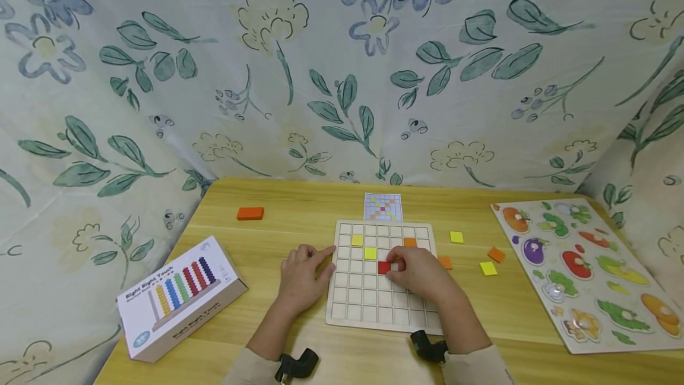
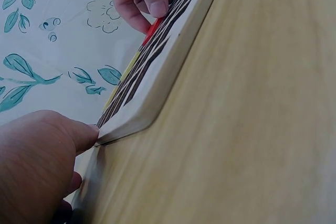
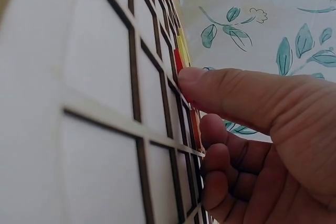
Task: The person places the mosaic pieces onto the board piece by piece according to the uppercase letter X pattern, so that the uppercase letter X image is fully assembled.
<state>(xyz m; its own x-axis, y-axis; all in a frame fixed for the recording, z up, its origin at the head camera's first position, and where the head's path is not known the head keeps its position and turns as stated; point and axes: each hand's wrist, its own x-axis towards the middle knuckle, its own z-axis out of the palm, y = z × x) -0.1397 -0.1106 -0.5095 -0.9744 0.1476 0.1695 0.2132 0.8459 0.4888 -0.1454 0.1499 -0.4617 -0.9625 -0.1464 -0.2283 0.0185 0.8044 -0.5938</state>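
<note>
board [image 1: 369, 296] with the square grid is sitting on the wooden tabletop [image 1: 310, 201], and both hands are on the job. right hand [image 1: 419, 275] has a red tile [image 1: 383, 268] pinched between thumb and fingers, right around the middle of the grid. can't tell if the tile is fully seated in its square. left hand [image 1: 303, 278] is touching the board's left edge with thumb and a straight index finger, so that grip is loose and not closed round anything.

two yellow tiles [image 1: 357, 240] are in squares up and left of the red one, all three on a diagonal. an orange tile [image 1: 409, 242] is in the grid further right, just behind the right hand. off the right side of the board there are loose yellow and orange squares [image 1: 488, 268] lying about.

a small card [image 1: 382, 207] with a coloured grid pattern lies against the far edge. orange block [image 1: 250, 213] near the back left, bead toy box [image 1: 184, 296] on the left, veggie puzzle [image 1: 566, 299] on the right, flowery cloth [image 1: 342, 46] behind it all.
</note>
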